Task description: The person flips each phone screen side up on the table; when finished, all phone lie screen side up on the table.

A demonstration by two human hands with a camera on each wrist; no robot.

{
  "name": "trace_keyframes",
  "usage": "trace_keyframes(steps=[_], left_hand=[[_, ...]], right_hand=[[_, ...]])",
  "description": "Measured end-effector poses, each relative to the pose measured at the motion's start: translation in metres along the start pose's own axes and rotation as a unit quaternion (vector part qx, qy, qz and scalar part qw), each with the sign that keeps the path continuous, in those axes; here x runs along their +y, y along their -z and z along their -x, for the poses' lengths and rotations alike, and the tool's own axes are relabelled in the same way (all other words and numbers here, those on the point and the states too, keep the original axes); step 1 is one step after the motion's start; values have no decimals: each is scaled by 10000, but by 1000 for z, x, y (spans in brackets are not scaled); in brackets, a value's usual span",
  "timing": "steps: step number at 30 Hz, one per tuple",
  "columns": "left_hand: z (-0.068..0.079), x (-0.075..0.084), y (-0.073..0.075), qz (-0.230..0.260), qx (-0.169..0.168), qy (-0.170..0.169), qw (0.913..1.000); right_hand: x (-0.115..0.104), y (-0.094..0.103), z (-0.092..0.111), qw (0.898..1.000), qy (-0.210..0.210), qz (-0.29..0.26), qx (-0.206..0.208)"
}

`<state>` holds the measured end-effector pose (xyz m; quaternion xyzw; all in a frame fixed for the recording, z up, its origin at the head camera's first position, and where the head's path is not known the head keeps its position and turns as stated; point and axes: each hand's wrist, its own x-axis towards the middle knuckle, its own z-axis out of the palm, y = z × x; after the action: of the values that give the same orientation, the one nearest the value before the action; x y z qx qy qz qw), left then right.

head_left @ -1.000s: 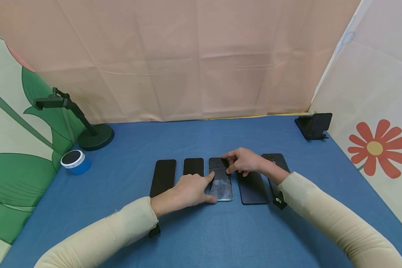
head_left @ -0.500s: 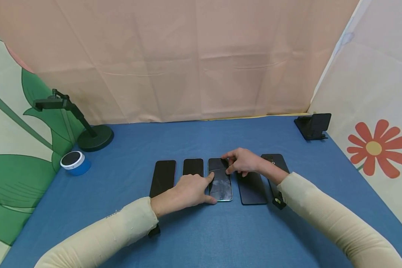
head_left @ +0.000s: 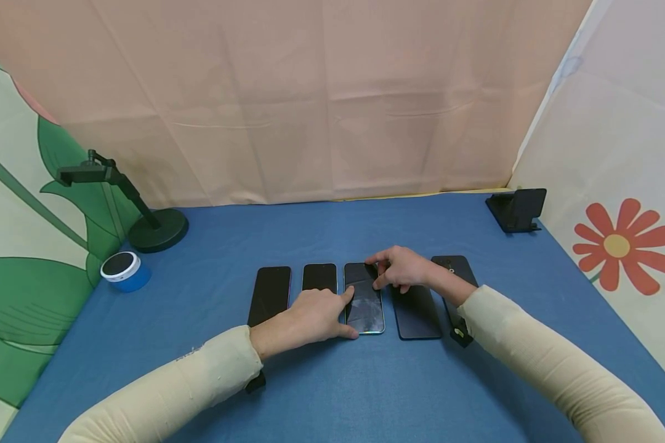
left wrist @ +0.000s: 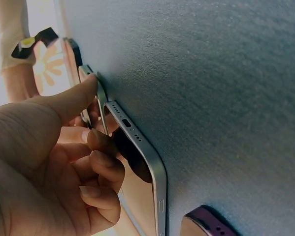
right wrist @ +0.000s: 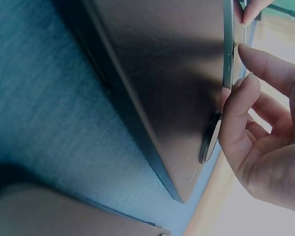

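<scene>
Since the earlier frames no thing or hand has visibly moved on the blue tabletop (head_left: 321, 381); only the head view has shifted slightly, its background sitting a little lower. Left to right: a dark jointed stand (head_left: 157, 227) at the far left corner, with a blue-and-white cylinder (head_left: 124, 274) by the left edge; mid-table, the first phone (head_left: 270, 295), second phone (head_left: 319, 277), third phone (head_left: 367, 311), fourth phone (head_left: 418, 314) and fifth phone (head_left: 459, 269) in a row; a small black stand (head_left: 523, 209) near the far right corner. The third phone's long axis runs from near edge to far edge, between the hands. The left hand (head_left: 321, 314) touches its near left corner, the right hand (head_left: 401, 267) its far right; neither is nearer. Thumb and index finger are spread in each, not wrapped around it. The left wrist view alone shows a port (left wrist: 126, 123) in the second phone's near end; the right wrist view, a raised disc (right wrist: 211, 142) on the fourth, hidden overhead.
</scene>
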<state>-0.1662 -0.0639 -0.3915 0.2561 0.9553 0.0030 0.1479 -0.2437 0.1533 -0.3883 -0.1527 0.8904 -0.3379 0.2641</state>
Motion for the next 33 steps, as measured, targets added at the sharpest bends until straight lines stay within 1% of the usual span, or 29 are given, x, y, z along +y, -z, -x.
trace_keyframes(steps=[8,13,18,21,24,27,31,33], left_hand=[[0,1,2,-93,-44,-25,9999],[-2,0,2,-125,-79,-35,9999],[-4,0,8,-115,55,-202,9997],[-9,4,13,120,245,-332,9991],[-15,11,16,429,336,-422,9976],[-20,19,19,851,207,-614,9943],[-28,26,19,1536,-72,-1007,9830],[-32,30,17,1719,-158,-1131,9785]], right_hand=[[0,1,0,9999,18,102,-53],[0,4,-1,9997,0,138,-188],[2,11,2,9995,93,147,-262],[5,20,7,9994,248,64,-243],[10,28,13,9991,356,31,-221],[19,35,17,9990,402,49,-170],[31,41,24,9994,336,-18,-76],[36,44,28,9996,282,-76,-29]])
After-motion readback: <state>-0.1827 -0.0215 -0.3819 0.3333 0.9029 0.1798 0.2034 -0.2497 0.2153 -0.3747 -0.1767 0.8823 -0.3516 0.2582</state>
